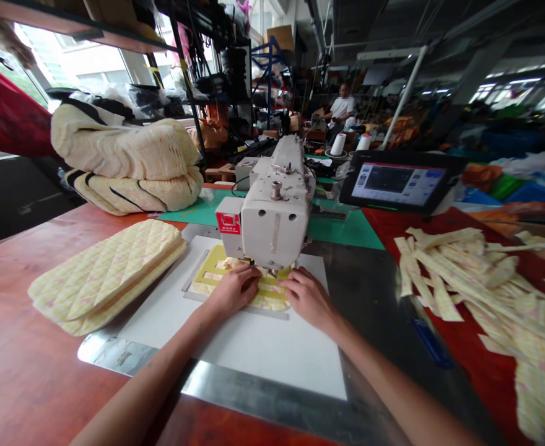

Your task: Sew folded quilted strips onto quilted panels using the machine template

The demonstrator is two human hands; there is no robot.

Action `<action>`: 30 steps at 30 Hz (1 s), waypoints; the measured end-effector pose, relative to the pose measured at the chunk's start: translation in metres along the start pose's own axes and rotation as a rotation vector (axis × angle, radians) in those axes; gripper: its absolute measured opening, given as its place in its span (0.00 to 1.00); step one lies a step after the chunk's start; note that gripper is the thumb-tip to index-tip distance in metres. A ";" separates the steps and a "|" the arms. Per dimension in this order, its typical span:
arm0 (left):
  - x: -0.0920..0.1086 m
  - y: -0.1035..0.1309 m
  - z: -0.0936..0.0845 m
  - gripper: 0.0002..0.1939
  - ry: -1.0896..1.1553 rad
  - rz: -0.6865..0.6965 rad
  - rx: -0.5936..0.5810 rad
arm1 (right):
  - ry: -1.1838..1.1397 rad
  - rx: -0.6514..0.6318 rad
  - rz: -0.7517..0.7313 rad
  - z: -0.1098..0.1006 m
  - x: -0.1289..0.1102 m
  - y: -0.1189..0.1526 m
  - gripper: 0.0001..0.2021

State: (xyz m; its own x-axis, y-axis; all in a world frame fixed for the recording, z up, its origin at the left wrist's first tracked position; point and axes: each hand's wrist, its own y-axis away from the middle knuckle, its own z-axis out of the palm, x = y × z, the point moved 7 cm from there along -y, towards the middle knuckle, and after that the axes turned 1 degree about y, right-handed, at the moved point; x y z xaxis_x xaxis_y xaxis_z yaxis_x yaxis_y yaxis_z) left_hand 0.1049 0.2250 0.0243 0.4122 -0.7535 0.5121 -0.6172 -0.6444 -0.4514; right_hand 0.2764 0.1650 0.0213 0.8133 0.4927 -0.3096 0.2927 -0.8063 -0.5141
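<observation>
A white sewing machine head stands over a yellow slotted template, with a pale quilted fabric piece showing in and below it. My left hand reaches in from the left, fingers curled and pressed together on the fabric and template beside the needle area. On the other side, my right hand pinches at the right edge of the same piece, close under the machine head. The fingertips of both hands are partly hidden, so any small strip between them cannot be made out.
Quilted yellow pads lie stacked at the left, with a taller bundle behind. Loose fabric strips heap at the right near a blue tool. A control screen stands behind them. A person is far back.
</observation>
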 end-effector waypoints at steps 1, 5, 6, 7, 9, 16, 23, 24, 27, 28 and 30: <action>0.001 0.001 -0.001 0.13 0.013 0.003 -0.004 | -0.005 -0.001 0.002 0.001 -0.002 0.001 0.14; 0.006 0.009 -0.002 0.12 0.047 0.011 -0.008 | -0.029 -0.002 0.021 0.001 -0.007 0.008 0.15; 0.007 0.010 -0.002 0.12 0.052 0.013 -0.007 | -0.036 -0.004 0.026 0.001 -0.008 0.010 0.15; 0.009 0.011 -0.002 0.12 0.057 0.016 -0.007 | -0.043 -0.006 0.029 0.000 -0.008 0.012 0.15; 0.013 0.012 0.000 0.12 0.065 0.024 -0.006 | -0.056 -0.008 0.036 0.000 -0.006 0.016 0.15; 0.021 0.009 0.013 0.13 0.056 0.037 -0.026 | -0.071 -0.009 0.043 -0.009 0.004 0.024 0.16; 0.030 0.015 0.011 0.13 0.041 0.056 -0.061 | 0.024 0.030 0.042 -0.023 0.000 0.027 0.13; 0.034 0.018 0.008 0.13 0.029 0.067 -0.068 | 0.033 0.048 0.065 -0.027 0.004 0.030 0.12; 0.046 0.035 -0.007 0.11 -0.031 0.091 -0.032 | 0.037 0.082 0.155 -0.035 0.023 0.044 0.10; 0.049 0.041 -0.013 0.10 -0.051 0.080 0.000 | 0.029 0.083 0.183 -0.037 0.030 0.049 0.09; 0.052 0.054 -0.025 0.12 -0.075 0.031 0.076 | -0.005 0.073 0.226 -0.039 0.040 0.058 0.07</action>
State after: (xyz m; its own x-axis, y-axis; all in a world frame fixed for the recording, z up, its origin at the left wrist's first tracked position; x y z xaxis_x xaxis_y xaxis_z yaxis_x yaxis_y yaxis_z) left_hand 0.0761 0.1544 0.0444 0.4442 -0.7791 0.4422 -0.5793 -0.6264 -0.5216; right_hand 0.3456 0.1249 0.0103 0.8513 0.3045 -0.4272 0.0666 -0.8704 -0.4878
